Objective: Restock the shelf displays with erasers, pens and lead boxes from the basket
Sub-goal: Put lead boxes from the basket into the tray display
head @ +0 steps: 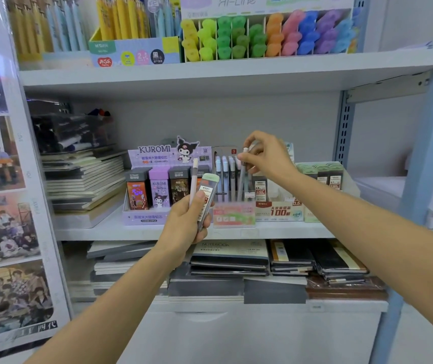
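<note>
My right hand [265, 156] pinched the top end of a grey pen [242, 182] between thumb and fingertips, holding it upright over the pen display [233, 215] on the middle shelf [289, 231]. I gripped it by the tip so that the barrel could, as I judged, slide straight down among the pens standing there without my knuckles knocking them. Whether its lower end had reached the bottom I could not tell, for the display's pink front hid it. My left hand [186, 222], nearer and to the left, was curled round two things at once, a pink pen [193, 179] sticking up out of the fist and a lead box [207, 195] with a pale green cap, clamped side by side under the thumb. I held them just in front of the displays to have the next stock ready. The pink pen probably belonged in the same display, and the lead box with the green-capped boxes [320, 173] at the right end of the shelf, well apart from the Kuromi display [147, 216] on the left, whose cases looked different. The basket was out of sight
</note>
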`<state>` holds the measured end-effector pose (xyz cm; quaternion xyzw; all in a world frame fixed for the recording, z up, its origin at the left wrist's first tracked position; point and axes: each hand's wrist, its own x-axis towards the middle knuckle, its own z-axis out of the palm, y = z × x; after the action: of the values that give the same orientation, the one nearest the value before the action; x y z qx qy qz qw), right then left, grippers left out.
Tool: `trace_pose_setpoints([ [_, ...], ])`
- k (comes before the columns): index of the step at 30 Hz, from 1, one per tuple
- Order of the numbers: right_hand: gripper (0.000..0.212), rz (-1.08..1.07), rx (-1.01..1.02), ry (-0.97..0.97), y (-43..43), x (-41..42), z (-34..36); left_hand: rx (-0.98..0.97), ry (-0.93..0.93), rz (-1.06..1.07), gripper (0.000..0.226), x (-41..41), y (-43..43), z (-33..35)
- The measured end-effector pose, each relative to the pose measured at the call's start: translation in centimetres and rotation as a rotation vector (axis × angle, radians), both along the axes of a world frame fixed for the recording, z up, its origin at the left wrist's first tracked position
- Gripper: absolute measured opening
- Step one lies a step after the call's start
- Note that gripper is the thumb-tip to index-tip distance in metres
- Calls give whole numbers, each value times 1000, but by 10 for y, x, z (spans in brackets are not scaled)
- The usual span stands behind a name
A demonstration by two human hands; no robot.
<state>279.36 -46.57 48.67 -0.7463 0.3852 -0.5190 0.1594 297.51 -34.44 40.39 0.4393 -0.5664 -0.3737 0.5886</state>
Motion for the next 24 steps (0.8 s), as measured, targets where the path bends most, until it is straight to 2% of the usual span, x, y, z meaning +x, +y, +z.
trace_pose_setpoints([
  [3, 15, -24, -56, 49, -4, 3, 3, -3, -2, -2, 34, 0, -2, -1],
  [6, 15, -31, -21, 109, -9, 4, -3, -11, -27, -16, 35, 1, -3, -4],
  [14, 17, -99, -20, 93, -5, 3, -5, -7, -128, -40, 39, -3, 3, -4],
  [17, 21, 67, 22, -36, 12, 1, 5, -40, -185, -61, 39, -6, 7, -2],
  [19, 21, 239, 123, 14, 27, 2, 5, -59, -220, -69, 40, -11, 10, 0],
  [21, 12, 356, 188, 69, 38, 5, 1, -69, -239, -78, 38, -17, 11, 1],
  [24, 5, 416, 227, 11, 43, 1, -1, -74, -260, -92, 36, -25, 13, 1],
])
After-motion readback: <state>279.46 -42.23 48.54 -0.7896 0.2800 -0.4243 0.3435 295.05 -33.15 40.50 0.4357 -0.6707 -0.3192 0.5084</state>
